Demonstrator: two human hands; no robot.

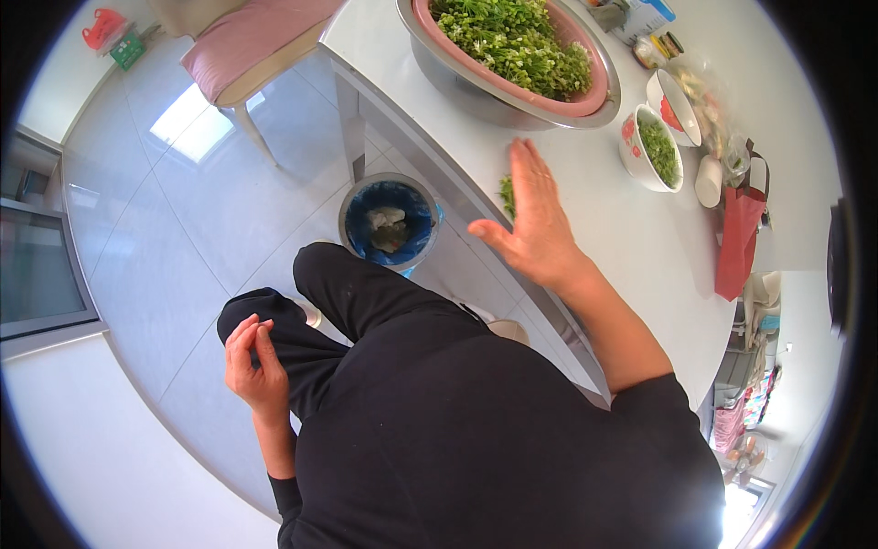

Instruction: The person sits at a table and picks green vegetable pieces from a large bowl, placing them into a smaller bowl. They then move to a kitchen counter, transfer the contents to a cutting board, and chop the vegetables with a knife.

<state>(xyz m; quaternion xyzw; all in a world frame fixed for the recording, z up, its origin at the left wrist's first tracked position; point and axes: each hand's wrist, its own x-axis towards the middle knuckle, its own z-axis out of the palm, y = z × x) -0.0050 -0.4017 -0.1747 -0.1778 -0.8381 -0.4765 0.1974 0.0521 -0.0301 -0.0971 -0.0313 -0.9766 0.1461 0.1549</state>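
Note:
My right hand (538, 223) is stretched flat over the white table (631, 274), thumb spread from the fingers. A small pile of green plant bits (507, 195) lies at the table's edge, partly hidden behind that hand. Beyond the fingertips stands a steel basin (473, 103) with a pink colander (583, 106) nested in it. Green stems with small pale flowers (521, 55) fill the colander. My left hand (255, 364) hangs beside my knee, away from the table. Its fingertips meet the thumb, and I see nothing held there.
A flowered bowl of green bits (657, 154) and another bowl (672, 103) stand right of the basin. Past them are a white cup (708, 182) and a red bag (739, 237). A lined waste bin (389, 223) sits below the table edge, and a chair (254, 51) stands upper left.

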